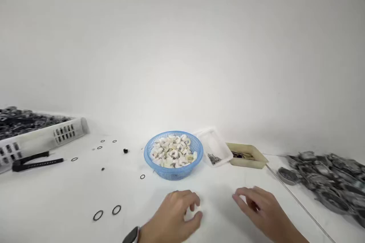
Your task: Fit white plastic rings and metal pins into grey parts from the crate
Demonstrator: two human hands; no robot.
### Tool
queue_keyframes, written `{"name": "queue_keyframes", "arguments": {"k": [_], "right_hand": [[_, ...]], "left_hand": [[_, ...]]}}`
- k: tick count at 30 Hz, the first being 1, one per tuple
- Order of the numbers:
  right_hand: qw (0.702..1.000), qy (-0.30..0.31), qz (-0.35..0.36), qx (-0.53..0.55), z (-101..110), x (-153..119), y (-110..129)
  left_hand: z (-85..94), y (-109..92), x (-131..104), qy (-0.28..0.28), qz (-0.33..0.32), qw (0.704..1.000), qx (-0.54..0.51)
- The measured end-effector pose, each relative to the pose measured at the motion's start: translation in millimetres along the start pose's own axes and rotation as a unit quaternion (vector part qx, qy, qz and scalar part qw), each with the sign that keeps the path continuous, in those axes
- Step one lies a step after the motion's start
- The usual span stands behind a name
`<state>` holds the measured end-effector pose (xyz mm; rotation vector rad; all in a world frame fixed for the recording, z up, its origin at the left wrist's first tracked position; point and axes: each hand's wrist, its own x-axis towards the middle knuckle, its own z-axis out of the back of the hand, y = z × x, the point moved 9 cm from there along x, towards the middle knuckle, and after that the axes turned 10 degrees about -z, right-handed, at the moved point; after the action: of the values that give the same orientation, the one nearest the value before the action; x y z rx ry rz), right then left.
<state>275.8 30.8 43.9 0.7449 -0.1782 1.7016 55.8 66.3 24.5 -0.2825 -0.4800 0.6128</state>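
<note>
My left hand [178, 214] is low in the middle, just in front of a blue mesh basket [173, 174] that holds many small white rings and pieces. Its thumb and fingers are curled towards each other, and a small whitish bit [198, 209] shows between their tips, too pale against the table to make out. To the right, my right hand [256, 207] hovers over the table with thumb and index fingertip closed into a pinch; whatever may be in it is too small to see. A dark watch [132, 235] is on my left wrist.
Behind are a white tray [213, 144] with small metal pins and a yellowish tray [251, 162] with tools. A heap of dark round parts [330, 182] lies right. Left are a white crate [42, 136], a black strap [37, 161] and several black rings [116, 209].
</note>
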Motion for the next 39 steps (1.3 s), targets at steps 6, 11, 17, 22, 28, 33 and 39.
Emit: {"name": "queue_keyframes", "arguments": {"k": [6, 11, 17, 22, 28, 33, 39], "right_hand": [[0.994, 0.101, 0.04, -0.017, -23, -11, 29], [0.987, 0.157, 0.019, -0.017, -38, -14, 29], [0.99, 0.138, 0.0, 0.015, -34, -8, 18], [0.989, 0.146, -0.013, 0.02, -31, -7, 18], [0.981, 0.185, -0.052, -0.004, -42, -10, 6], [0.989, 0.147, -0.016, -0.025, -38, -9, 10], [0.989, 0.142, -0.029, -0.013, -36, -10, 9]], "left_hand": [[-6.7, 0, -1, 0.016, -0.007, 1.0, -0.019], [11.5, 6, 0, -0.017, 0.0, 0.999, -0.033], [23.9, 13, 0, -0.05, 0.017, 0.997, -0.048], [8.9, 6, -1, -0.02, -0.006, 0.999, -0.032], [9.9, -2, -1, -0.015, -0.015, 0.999, -0.032], [13.4, -4, -1, -0.019, -0.016, 0.999, -0.04], [8.3, -9, -2, -0.009, -0.023, 0.999, -0.031]]}}
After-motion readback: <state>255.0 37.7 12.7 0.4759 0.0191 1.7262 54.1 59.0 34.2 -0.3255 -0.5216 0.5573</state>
